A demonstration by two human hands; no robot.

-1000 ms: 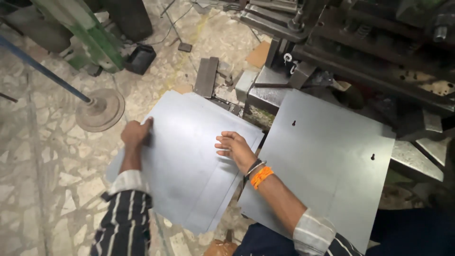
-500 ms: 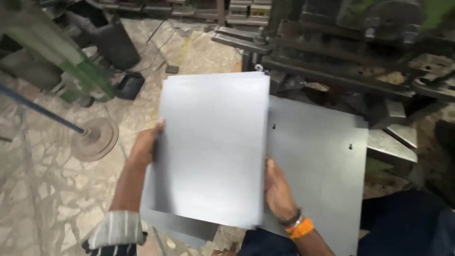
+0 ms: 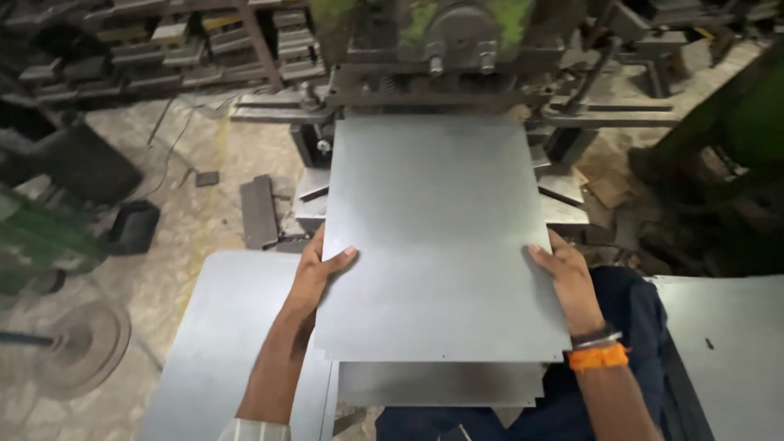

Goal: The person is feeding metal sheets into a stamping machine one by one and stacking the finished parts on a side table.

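grey metal sheet, flat, held at its left edge by left hand and right edge by right hand, far end at the green press, second sheet beneath, further sheet lower left.

Bare forearms, orange band and dark bangle at right wrist, white striped left cuff, dark blue trousers

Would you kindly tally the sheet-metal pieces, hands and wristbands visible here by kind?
Grey metal sheets: 4 (held sheet, one under it, left stack, right sheet)
Hands: 2 (left hand, right hand)
Orange wristband: 1
Total: 7
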